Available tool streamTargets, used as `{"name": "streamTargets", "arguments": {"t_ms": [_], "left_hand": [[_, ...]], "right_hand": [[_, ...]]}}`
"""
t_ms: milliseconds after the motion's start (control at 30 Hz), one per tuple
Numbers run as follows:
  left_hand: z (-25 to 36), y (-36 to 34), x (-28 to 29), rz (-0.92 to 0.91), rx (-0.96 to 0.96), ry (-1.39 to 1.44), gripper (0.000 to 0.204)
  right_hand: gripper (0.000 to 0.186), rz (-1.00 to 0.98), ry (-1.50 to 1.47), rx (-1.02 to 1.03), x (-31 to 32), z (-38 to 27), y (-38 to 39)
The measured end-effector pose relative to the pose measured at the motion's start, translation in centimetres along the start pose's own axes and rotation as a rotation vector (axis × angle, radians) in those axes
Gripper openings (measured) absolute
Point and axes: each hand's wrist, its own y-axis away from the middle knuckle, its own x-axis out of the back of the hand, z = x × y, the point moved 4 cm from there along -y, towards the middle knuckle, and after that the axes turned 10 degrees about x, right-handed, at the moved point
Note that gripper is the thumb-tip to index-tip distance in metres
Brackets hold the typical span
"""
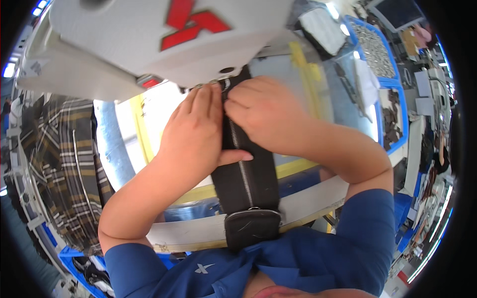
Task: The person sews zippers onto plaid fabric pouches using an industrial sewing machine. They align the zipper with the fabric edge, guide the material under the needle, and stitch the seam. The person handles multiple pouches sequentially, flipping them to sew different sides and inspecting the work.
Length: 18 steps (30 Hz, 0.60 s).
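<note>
A black fabric strip (261, 174) with a silver metal zipper (241, 169) runs from under the sewing machine head (114, 49) back toward my body. At its near end a black pouch-like piece (252, 229) hangs over the table edge. My left hand (196, 119) lies flat along the strip's left side, fingers stretched toward the machine and thumb across the zipper. Beside it, my right hand (263, 109) has its fingers curled onto the strip near the zipper's far end. The machine head hides the needle area.
Brown-and-black plaid fabric (62, 164) hangs at the left. On the table's right lies a dark slender metal tool (350, 87) next to white cloth (366, 87). Blue trays stand beyond, one (351, 31) holding many small metal pieces, another (406, 116) dark scraps. Yellow tape (305, 84) marks the table.
</note>
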Motion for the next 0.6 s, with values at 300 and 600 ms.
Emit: {"name": "streamTargets", "arguments": {"t_ms": [300,600], "left_hand": [[-0.4,1.1,2.1,-0.165,0.018,0.007,0.115],[-0.8,1.3,1.4,0.15,0.017,0.342,0.054]], "right_hand": [[0.022,0.008,-0.04,0.048,4.4,2.7,1.9],[0.016,-0.155,0.506,-0.842,8.6,16.1,7.9]]}}
